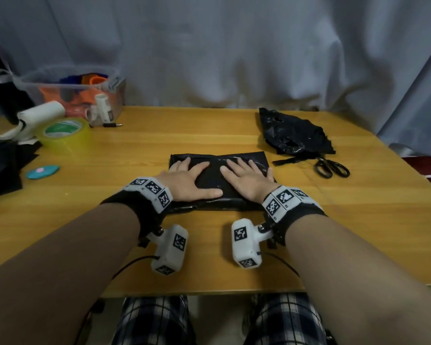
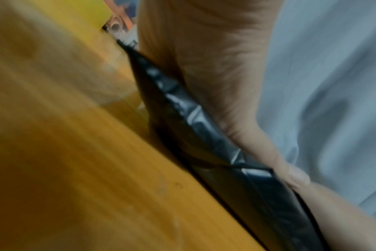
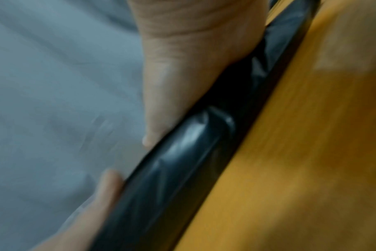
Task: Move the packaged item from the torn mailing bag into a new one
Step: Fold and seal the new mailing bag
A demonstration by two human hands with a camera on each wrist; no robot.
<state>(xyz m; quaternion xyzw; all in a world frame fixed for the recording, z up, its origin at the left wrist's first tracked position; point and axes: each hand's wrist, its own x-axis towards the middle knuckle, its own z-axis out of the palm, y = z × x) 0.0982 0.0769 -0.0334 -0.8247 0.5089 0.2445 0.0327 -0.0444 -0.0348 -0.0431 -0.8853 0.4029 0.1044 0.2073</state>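
A flat black mailing bag [image 1: 215, 181] lies in the middle of the wooden table [image 1: 159, 135], bulging as if something is inside. My left hand [image 1: 187, 179] presses flat on its left half, fingers straight. My right hand [image 1: 246, 179] presses flat on its right half the same way. The torn black bag [image 1: 294, 133] lies crumpled at the back right, apart from both hands. In the left wrist view my left hand [image 2: 204, 71] rests on the bag's glossy edge [image 2: 182, 108]. In the right wrist view my right hand [image 3: 182, 68] lies along the black bag [image 3: 172, 169].
Black scissors [image 1: 331, 168] lie just right of the bag. A yellow-green tape roll [image 1: 64, 134], a white device [image 1: 39, 115], a pen [image 1: 112, 125] and a clear bin [image 1: 77, 93] of oddments stand at the back left. A teal oval [image 1: 42, 171] and black cloth [image 1: 3, 168] lie at the left.
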